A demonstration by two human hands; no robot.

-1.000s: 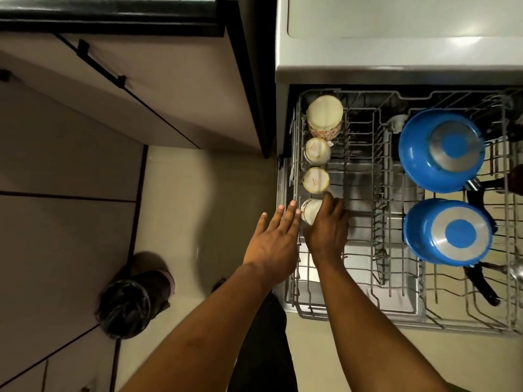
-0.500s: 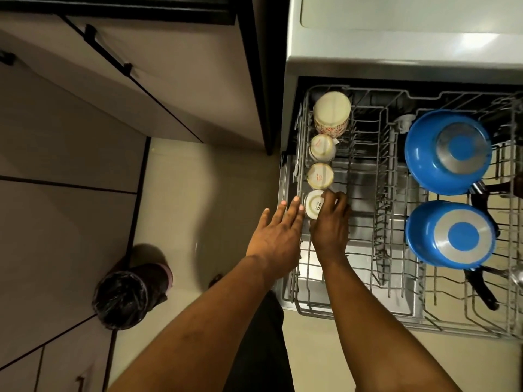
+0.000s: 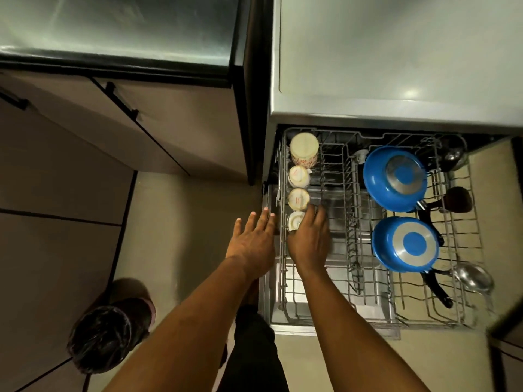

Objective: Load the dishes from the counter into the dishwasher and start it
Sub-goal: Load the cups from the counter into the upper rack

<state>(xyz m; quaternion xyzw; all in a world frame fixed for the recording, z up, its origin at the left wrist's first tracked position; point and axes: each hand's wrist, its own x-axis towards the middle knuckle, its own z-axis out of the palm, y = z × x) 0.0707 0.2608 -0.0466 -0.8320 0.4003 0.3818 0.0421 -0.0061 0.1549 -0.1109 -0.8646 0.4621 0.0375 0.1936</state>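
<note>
A dishwasher rack [image 3: 368, 312] of grey wire is seen pulled out from under the steel bench [image 3: 396, 66], viewed from above. Along its left edge four cups are set upside down in a row. At the back is placed the largest, a patterned mug [image 3: 304, 149]; in front of it a small white cup [image 3: 298, 175] is seen, then a cream cup [image 3: 298, 198], and nearest the person a fourth cup [image 3: 295, 221], white with a small mark on its base.

The fourth cup is grasped by the right hand [image 3: 310, 239], whose fingers are curled over its right side and partly hide it. The left hand [image 3: 253, 239] is held just outside the rack's left rim, palm down, fingers spread and released, with nothing in it; whether it touches the rim cannot be told.

In the right half of the rack two blue pans are laid bottom up: the rear blue pan [image 3: 394, 178] and the front blue pan [image 3: 406, 244], each with a black handle pointing toward the right. A steel ladle [image 3: 472, 277] is seen lying just right of the front pan, and a dark round utensil [image 3: 455, 199] beside the rear one. The middle tines are left bare.

On the floor at lower left a bin [image 3: 109, 335] lined with a black bag is seen.
</note>
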